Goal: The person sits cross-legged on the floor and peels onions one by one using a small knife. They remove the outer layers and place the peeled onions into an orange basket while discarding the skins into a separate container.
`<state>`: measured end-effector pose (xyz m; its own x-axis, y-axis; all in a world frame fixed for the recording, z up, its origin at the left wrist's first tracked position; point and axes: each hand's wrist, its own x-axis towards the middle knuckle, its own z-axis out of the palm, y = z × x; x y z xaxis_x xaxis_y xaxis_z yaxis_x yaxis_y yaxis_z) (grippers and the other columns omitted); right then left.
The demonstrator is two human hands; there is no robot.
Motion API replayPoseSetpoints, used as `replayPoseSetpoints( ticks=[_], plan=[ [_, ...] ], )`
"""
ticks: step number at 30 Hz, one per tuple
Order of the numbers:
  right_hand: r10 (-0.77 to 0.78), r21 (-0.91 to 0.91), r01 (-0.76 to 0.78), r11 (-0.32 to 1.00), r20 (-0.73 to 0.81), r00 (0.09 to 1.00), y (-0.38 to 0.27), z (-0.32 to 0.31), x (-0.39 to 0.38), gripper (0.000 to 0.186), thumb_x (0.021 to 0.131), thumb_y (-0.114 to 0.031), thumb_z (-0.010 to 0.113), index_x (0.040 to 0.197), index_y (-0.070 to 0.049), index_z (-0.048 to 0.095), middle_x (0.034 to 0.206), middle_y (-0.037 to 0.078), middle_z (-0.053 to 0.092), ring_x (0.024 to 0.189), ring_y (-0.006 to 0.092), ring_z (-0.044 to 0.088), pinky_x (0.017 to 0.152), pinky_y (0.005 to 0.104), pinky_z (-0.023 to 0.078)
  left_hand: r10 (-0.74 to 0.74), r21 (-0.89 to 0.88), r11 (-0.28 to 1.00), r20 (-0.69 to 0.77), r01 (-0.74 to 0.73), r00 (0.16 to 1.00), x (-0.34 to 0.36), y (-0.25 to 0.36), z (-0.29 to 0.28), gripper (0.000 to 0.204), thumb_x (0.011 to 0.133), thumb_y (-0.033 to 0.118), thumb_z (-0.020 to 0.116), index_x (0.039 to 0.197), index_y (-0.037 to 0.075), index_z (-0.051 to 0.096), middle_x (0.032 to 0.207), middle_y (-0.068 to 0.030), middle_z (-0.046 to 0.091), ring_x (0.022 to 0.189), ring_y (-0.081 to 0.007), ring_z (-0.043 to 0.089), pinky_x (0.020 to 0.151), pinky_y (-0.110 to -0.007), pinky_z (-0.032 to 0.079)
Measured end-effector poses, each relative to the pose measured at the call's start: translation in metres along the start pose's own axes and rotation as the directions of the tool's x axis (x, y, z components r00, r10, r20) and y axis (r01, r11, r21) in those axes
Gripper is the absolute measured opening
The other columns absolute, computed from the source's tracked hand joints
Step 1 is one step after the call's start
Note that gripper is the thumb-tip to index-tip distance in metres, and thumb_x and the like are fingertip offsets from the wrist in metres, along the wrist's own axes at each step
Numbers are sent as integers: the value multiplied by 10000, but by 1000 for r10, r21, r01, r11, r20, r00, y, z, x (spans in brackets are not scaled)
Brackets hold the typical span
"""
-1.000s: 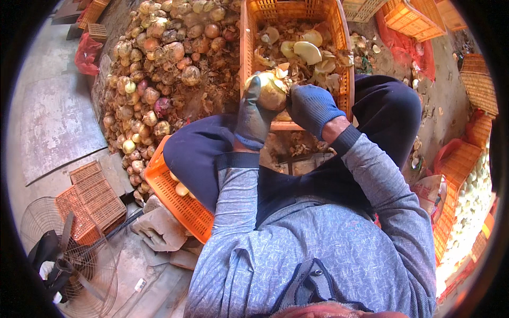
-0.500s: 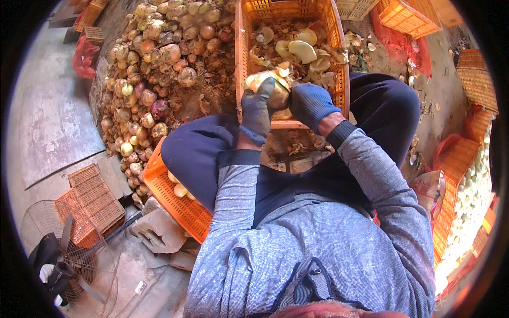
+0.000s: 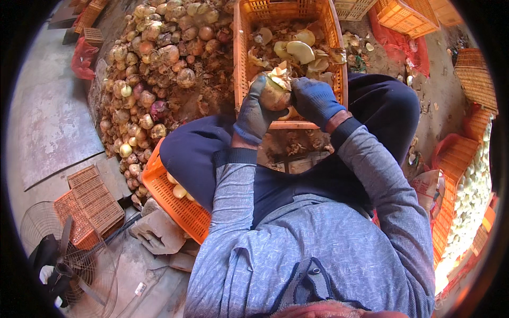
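Note:
A large, partly peeled onion [image 3: 275,96] is gripped in my gloved left hand [image 3: 252,117], its thumb against the onion's left side. Loose skin and a pale green patch show at its top. My right hand [image 3: 318,100], in a blue glove, is closed against the onion's right side; whatever its fingers hold is hidden. Both hands are over the near end of an orange plastic crate [image 3: 238,58]. Inside the crate lie dry skins and thick pale onion pieces [image 3: 300,52].
A big heap of unpeeled onions [image 3: 169,54] spreads to the left of the crate. By my left knee stands an orange basket [image 3: 172,204] with peeled onions [image 3: 179,191]. A wire fan [image 3: 66,265] is at lower left. More crates [image 3: 405,18] stand at right.
The onion has turned in my left hand, so its loose skin now points up and the pale green patch sits at the top. My right hand has shifted slightly.

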<state>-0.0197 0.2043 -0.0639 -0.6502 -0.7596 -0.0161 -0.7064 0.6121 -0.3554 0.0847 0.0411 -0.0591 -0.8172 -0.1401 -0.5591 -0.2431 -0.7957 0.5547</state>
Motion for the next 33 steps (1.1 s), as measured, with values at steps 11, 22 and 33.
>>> replayPoseSetpoints(
  ticks=[11, 22, 33],
  plan=[
    [23, 64, -30, 998, 115, 993, 31, 12, 3, 219, 929, -195, 648, 1053, -37, 735, 979, 219, 760, 920, 401, 759, 789, 493, 606, 75, -49, 996, 51, -72, 996, -5, 5, -8, 715, 987, 607, 636, 1471, 88, 552, 1332, -143, 675, 1177, -328, 688, 853, -500, 654],
    [37, 858, -353, 373, 367, 930, -26, -88, -15, 367, 1002, -327, 703, 969, 35, 751, 701, -3, 642, 612, 71, 583, 561, 264, 484, 370, -47, 928, 226, -369, 901, -17, 35, -14, 718, 971, 622, 622, 1474, 113, 558, 1460, -153, 598, 1344, -377, 574, 1083, -638, 509],
    [-33, 741, -264, 617, 360, 932, -52, -63, -19, 343, 1003, -255, 646, 1122, 56, 730, 871, 273, 735, 833, 359, 760, 784, 430, 573, 197, -338, 928, 88, -157, 976, -10, 26, -7, 722, 998, 622, 598, 1474, 80, 547, 1445, -148, 605, 1301, -348, 605, 1064, -599, 530]
  ],
)
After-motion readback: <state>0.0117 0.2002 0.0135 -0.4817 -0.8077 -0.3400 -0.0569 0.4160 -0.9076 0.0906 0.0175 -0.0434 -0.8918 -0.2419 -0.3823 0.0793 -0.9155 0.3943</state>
